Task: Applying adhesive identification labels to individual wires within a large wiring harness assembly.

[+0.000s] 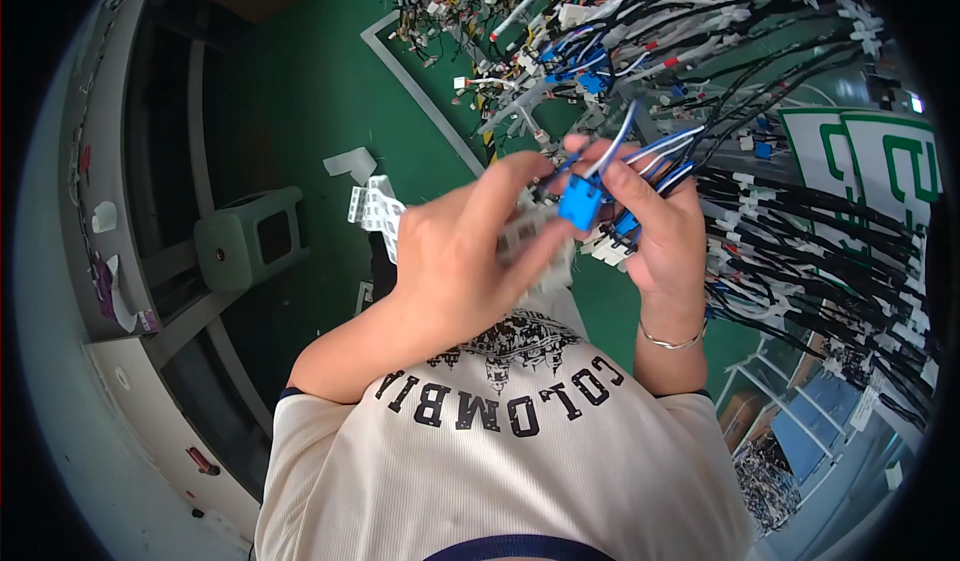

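Note:
In front of my chest, my right hand is closed round a bundle of blue and white wires. A blue connector at the wire ends stands out between my hands, and small white connectors hang under my right fingers. My left hand curls beside the blue connector, its fingertips close to it and slightly blurred. A strip of white labels with dark squares sticks out past the back of my left hand and shows again between its fingers. Whether my left fingertips touch the connector is unclear.
Many black wire harnesses with white connectors hang along the right. More blue connectors and wires hang ahead. White signs with green borders are at right. A pale box-shaped machine stands at left on the green floor.

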Motion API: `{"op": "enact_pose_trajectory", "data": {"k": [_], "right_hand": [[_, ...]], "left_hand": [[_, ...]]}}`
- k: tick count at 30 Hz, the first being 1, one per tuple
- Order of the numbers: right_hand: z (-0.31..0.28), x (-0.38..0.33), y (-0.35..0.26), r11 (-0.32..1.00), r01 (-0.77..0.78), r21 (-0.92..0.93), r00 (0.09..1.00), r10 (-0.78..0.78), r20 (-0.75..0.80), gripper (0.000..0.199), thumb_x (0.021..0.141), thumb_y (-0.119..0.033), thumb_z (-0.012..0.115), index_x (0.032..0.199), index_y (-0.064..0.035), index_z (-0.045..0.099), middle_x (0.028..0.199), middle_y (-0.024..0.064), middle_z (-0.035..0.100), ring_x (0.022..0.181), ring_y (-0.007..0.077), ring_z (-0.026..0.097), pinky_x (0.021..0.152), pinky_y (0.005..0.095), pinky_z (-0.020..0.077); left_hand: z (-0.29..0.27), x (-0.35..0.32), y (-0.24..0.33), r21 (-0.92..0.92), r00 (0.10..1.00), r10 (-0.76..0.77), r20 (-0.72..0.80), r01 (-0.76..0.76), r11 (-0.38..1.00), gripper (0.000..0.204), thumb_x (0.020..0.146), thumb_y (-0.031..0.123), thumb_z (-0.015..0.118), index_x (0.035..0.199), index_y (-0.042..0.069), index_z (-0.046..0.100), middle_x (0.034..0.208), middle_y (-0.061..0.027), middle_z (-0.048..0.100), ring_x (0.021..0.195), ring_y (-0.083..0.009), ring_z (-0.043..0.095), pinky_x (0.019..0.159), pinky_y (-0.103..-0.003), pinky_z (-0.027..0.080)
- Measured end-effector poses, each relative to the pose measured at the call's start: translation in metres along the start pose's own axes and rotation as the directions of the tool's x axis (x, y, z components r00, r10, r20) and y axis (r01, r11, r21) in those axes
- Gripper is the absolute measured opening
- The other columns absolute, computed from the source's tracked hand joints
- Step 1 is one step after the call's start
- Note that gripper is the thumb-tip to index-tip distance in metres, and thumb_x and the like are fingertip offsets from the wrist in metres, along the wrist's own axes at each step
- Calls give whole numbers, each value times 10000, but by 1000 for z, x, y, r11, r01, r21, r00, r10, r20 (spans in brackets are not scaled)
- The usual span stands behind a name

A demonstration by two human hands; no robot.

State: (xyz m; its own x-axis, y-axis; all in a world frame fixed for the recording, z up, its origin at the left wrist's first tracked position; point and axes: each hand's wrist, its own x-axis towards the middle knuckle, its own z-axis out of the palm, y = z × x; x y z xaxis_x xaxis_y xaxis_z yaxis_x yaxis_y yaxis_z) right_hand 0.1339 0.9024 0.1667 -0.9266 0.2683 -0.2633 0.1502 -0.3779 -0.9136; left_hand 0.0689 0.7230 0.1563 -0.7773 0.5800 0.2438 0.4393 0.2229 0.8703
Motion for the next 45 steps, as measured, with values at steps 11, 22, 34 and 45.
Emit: {"op": "enact_pose_trajectory", "data": {"k": [11,22,34,45], "right_hand": [[-10,-3,1,939,-107,327,990,70,123,361,1057,-331,408,981,-26,586,1318,180,544,1177,264,575,738,393,612],[-18,5,15,813,-200,548,932,-15,361,499,1061,-398,345,1199,2,610,1448,219,451,1320,297,472,1070,432,428],[7,-8,7,986,-62,156,997,54,55,500,779,-184,839,1143,3,552,860,22,641,774,104,626,712,224,512],[9,-5,11,989,-35,142,999,33,19,303,843,18,706,1131,41,617,1048,146,686,841,149,665,739,261,544]], "left_hand": [[2,5,-6,-321,963,-264,60,269,908,135,875,94,701,976,8,673,624,-21,608,559,-56,543,508,-224,410],[2,1,-3,-307,894,-126,430,276,911,278,870,18,693,1143,-31,669,759,-45,681,664,-35,587,604,-201,466],[-10,-5,-8,-165,998,-10,-61,0,986,278,794,-16,708,1070,-39,689,694,-53,630,575,-91,561,506,-222,427],[-18,-25,-18,-179,916,-18,-402,-60,982,279,839,-62,691,1110,-54,626,751,-17,620,578,-36,479,507,-177,334]]}}
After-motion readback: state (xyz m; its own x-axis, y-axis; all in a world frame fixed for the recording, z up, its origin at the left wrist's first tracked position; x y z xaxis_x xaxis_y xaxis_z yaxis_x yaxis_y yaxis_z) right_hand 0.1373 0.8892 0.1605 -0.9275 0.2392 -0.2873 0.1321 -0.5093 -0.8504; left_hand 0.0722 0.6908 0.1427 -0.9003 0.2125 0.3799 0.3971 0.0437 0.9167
